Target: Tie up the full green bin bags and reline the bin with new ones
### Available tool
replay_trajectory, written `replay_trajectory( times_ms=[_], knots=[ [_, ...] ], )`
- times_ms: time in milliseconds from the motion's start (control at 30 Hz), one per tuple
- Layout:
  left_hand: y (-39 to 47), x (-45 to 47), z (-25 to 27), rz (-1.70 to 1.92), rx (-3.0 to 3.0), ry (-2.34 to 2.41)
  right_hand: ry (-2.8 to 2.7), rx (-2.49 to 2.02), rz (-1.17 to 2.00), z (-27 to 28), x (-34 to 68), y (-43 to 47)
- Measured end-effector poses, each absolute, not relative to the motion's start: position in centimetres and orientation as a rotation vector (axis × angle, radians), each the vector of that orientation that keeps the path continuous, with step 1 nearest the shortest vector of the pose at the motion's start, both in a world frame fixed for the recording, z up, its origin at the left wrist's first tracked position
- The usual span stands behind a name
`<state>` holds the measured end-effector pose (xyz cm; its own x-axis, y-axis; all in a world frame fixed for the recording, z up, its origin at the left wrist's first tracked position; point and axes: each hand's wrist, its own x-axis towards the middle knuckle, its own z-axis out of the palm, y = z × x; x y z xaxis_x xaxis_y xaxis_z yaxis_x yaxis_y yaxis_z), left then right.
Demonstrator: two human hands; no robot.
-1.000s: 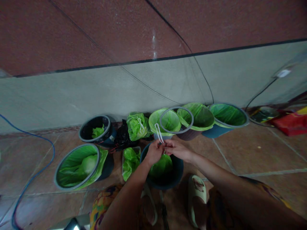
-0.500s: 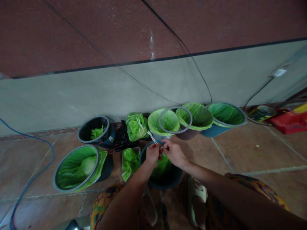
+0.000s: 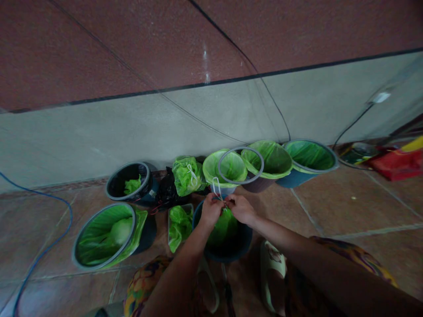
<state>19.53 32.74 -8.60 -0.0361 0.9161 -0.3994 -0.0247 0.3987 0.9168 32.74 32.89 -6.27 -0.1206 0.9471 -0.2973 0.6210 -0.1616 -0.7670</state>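
Between my feet stands a dark blue bin (image 3: 243,248) with a green plastic bag (image 3: 226,231) inside it. My left hand (image 3: 211,211) and my right hand (image 3: 241,209) meet over the bin, fingers pinched on the white drawstring (image 3: 216,187) at the gathered top of the bag. One loop of the drawstring stands up above my fingers. Just beyond, a loose grey ring (image 3: 262,165) lies across two bins lined in green. Left of my hands, a small tray (image 3: 170,222) holds a crumpled green bag (image 3: 180,222).
Along the wall stand a bin with black lining (image 3: 110,193), a tied green bag (image 3: 185,176), a black bag (image 3: 167,189) and a blue green-lined bin (image 3: 294,179). A tilted green-lined bin (image 3: 77,255) is at left. A blue hose (image 3: 66,226) and a red object (image 3: 408,165) lie on the floor.
The drawstring loop, which leaned left, now stands more upright. My right hand has lowered slightly and its fingers have closed in beside my left hand at the bag's top.
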Motion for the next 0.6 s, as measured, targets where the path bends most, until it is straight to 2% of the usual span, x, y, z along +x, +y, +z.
replay_trajectory(
  times_ms=[300, 600],
  knots=[
    [33.0, 19.0, -9.7, 0.858, 0.992, 1.429, -0.965, -1.618, 1.869, -6.5, 33.7, 33.3],
    [32.5, 18.7, -8.0, 0.834, 1.391, 1.546, -0.825, -1.513, 2.214, -5.3, 34.3, 33.5]
  ],
)
